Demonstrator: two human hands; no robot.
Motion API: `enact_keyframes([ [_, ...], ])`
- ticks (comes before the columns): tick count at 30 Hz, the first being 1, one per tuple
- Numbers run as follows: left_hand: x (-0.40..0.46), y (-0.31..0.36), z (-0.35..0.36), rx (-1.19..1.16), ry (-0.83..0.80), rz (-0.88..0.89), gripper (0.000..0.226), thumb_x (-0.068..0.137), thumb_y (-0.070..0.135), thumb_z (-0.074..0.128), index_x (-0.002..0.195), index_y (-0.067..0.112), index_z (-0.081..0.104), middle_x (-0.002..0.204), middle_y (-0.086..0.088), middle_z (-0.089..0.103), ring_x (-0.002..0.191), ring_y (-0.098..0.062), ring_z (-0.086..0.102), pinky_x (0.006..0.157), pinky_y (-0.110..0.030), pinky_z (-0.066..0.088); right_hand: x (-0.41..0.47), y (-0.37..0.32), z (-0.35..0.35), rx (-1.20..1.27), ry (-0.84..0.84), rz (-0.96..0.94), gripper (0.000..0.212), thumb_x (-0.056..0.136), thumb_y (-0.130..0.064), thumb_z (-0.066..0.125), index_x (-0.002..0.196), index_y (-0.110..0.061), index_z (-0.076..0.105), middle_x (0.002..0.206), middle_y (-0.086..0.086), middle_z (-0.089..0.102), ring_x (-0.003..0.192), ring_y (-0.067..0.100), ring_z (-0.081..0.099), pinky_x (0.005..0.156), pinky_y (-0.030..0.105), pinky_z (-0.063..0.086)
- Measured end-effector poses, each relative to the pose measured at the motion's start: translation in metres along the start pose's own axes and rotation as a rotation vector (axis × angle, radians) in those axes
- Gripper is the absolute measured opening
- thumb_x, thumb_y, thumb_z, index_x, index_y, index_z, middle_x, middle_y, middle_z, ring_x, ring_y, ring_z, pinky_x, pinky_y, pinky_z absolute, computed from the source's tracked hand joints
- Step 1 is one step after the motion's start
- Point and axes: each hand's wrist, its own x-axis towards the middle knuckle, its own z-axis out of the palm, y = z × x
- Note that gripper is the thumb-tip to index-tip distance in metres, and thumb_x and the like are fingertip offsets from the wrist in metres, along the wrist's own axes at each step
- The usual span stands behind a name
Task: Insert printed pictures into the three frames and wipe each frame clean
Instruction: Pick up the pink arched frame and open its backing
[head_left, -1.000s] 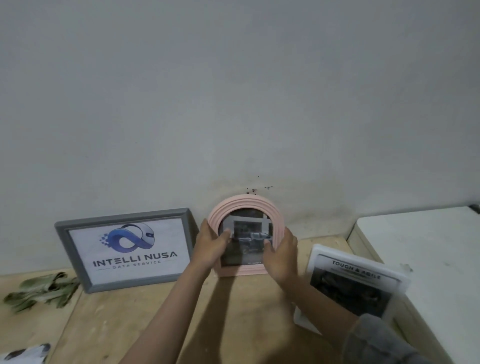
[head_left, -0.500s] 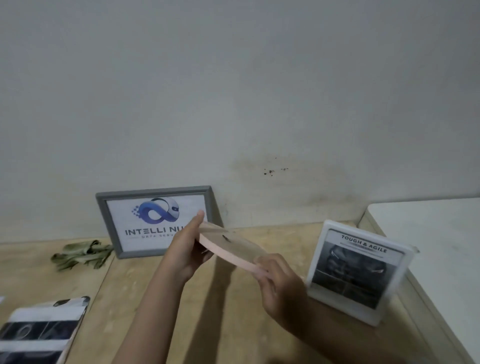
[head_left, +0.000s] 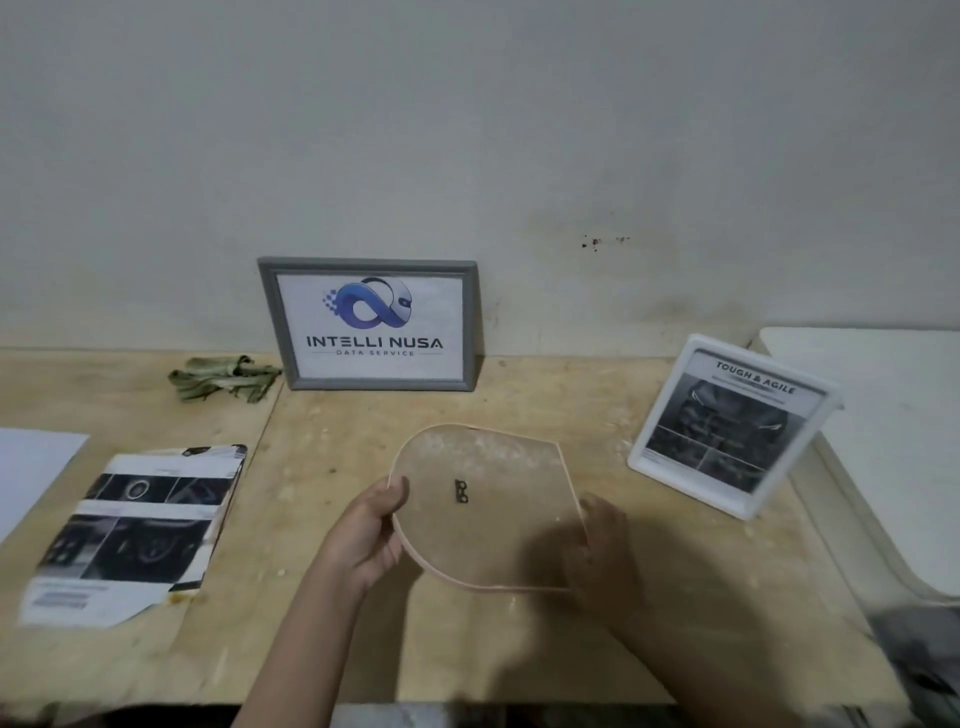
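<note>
Both hands grip the arched pink frame (head_left: 488, 509) back-up above the bench (head_left: 322, 649): left hand (head_left: 366, 540) pinching its curved edge, right hand (head_left: 602, 551) its straight edge.

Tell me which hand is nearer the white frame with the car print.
Right. The right hand grips the pink arched frame's right edge, just left of the white frame; the left hand grips its opposite edge, farther off.

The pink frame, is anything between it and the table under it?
Nothing visible. The pink frame, back side up, is held by the left hand and right hand over a bare patch of table.
</note>
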Motion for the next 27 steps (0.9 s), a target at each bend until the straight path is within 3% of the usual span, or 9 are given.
enact_keyframes([
  [1, 0.0, -0.006, -0.007, -0.012, -0.004, -0.021, 0.08, 0.034, 0.024, 0.095, 0.103, -0.002, 0.064, 0.09, -0.022, 0.072, 0.075, -0.029, 0.072, 0.07, -0.044, 0.058, -0.004, 0.002, 0.004, 0.01, -0.038, 0.117, 0.046, 0.089, -0.029, 0.054, 0.131, -0.013, 0.045, 0.126, 0.007, 0.048, 0.121, 0.028, 0.045, 0.099, 0.035, 0.035],
  [3, -0.001, -0.019, -0.02, -0.062, -0.011, -0.05, 0.094, 0.024, 0.023, 0.097, 0.107, -0.001, 0.061, 0.092, -0.021, 0.072, 0.076, -0.029, 0.072, 0.071, -0.044, 0.059, -0.013, 0.001, 0.012, -0.011, -0.096, 0.27, 0.049, 0.094, -0.028, 0.052, 0.138, -0.01, 0.038, 0.132, 0.007, 0.046, 0.122, 0.025, 0.044, 0.102, 0.036, 0.032],
  [5, -0.004, -0.027, -0.026, -0.128, -0.006, -0.075, 0.083, 0.036, 0.021, 0.096, 0.108, 0.001, 0.061, 0.094, -0.021, 0.072, 0.078, -0.029, 0.072, 0.072, -0.045, 0.059, -0.022, -0.002, 0.017, -0.016, -0.105, 0.273, 0.048, 0.095, -0.035, 0.05, 0.133, -0.008, 0.041, 0.121, 0.007, 0.052, 0.109, 0.023, 0.051, 0.093, 0.033, 0.038],
  [8, -0.007, -0.032, -0.03, -0.239, 0.008, -0.075, 0.035, 0.063, 0.015, 0.078, 0.095, 0.001, 0.072, 0.095, -0.02, 0.072, 0.081, -0.029, 0.072, 0.065, -0.044, 0.06, -0.031, -0.004, 0.024, -0.001, -0.139, 0.26, 0.048, 0.094, -0.036, 0.051, 0.131, -0.007, 0.04, 0.119, 0.006, 0.051, 0.107, 0.022, 0.053, 0.088, 0.03, 0.039],
  [11, -0.007, -0.035, -0.031, -0.29, -0.049, -0.075, 0.059, 0.039, 0.015, 0.096, 0.092, -0.001, 0.075, 0.101, -0.021, 0.071, 0.09, -0.031, 0.071, 0.072, -0.048, 0.058, -0.034, -0.006, 0.027, -0.014, -0.182, 0.263, 0.065, 0.096, -0.037, 0.047, 0.146, -0.004, 0.022, 0.146, 0.008, 0.034, 0.125, 0.019, 0.044, 0.106, 0.034, 0.034],
  [13, -0.005, -0.036, -0.031, -0.321, -0.087, -0.074, 0.068, 0.036, 0.018, 0.098, 0.097, -0.001, 0.074, 0.106, -0.02, 0.07, 0.095, -0.031, 0.069, 0.078, -0.051, 0.057, -0.036, -0.008, 0.026, -0.031, -0.174, 0.237, 0.066, 0.096, -0.037, 0.047, 0.147, -0.004, 0.02, 0.15, 0.009, 0.03, 0.126, 0.016, 0.043, 0.108, 0.032, 0.032],
  [18, 0.001, -0.038, -0.034, -0.384, -0.125, -0.061, 0.065, 0.035, 0.017, 0.098, 0.094, 0.001, 0.074, 0.099, -0.017, 0.073, 0.093, -0.029, 0.071, 0.071, -0.048, 0.058, -0.037, -0.007, 0.025, -0.042, -0.147, 0.196, 0.066, 0.097, -0.033, 0.047, 0.148, -0.004, 0.018, 0.152, 0.009, 0.026, 0.128, 0.017, 0.041, 0.107, 0.024, 0.028],
  [23, 0.003, -0.04, -0.035, -0.44, -0.119, -0.021, 0.058, 0.027, 0.014, 0.098, 0.08, 0.008, 0.077, 0.085, -0.009, 0.075, 0.08, -0.021, 0.073, 0.064, -0.045, 0.059, -0.036, -0.007, 0.027, -0.068, -0.159, 0.192, 0.069, 0.096, -0.034, 0.048, 0.149, -0.005, 0.015, 0.155, 0.009, 0.02, 0.131, 0.016, 0.039, 0.111, 0.028, 0.027],
  [27, 0.004, -0.042, -0.037, -0.486, -0.083, -0.03, 0.064, 0.025, 0.012, 0.098, 0.084, 0.005, 0.076, 0.085, -0.011, 0.075, 0.08, -0.024, 0.073, 0.062, -0.045, 0.058, -0.036, -0.007, 0.027, -0.073, -0.163, 0.19, 0.068, 0.096, -0.03, 0.049, 0.149, -0.005, 0.014, 0.156, 0.009, 0.017, 0.134, 0.016, 0.037, 0.11, 0.024, 0.023],
])
